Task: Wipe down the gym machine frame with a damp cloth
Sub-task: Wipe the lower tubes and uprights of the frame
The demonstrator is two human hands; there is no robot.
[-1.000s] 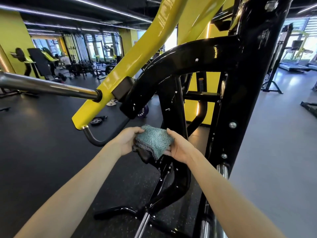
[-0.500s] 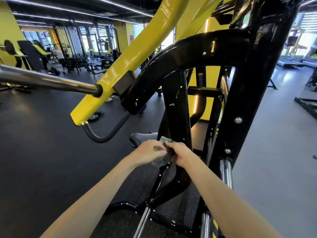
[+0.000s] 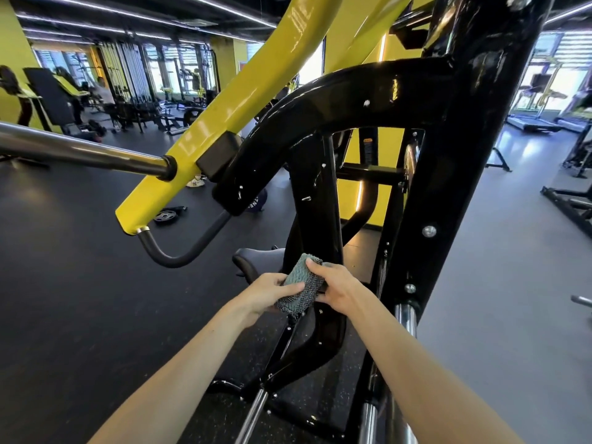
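The dark rubber floor (image 3: 80,283) lies open and wide to the left of the left hand (image 3: 267,291), with paler grey floor (image 3: 496,283) open well to the right of the right hand (image 3: 336,288); the glossy black machine frame (image 3: 455,155) rises just right of the right hand and arches over both hands, and its narrower upright stands directly behind them; a yellow lever arm (image 3: 224,107) slants overhead, up and left of the hands; a chrome bar (image 3: 80,152) runs out from it far to the left; a chrome guide rod (image 3: 405,318) stands just right of the right wrist; a curved grey handle (image 3: 179,254) hangs left of the left hand; a dark seat pad (image 3: 256,256) sits just above the left hand. Both hands grip the folded teal cloth (image 3: 299,288) between them, thumbs across it, in front of the narrow upright; contact with the frame cannot be told. A weight plate (image 3: 165,216) lies on the floor up and left; a small orange-topped label (image 3: 368,141) sits above the right hand, its writing too small to read.
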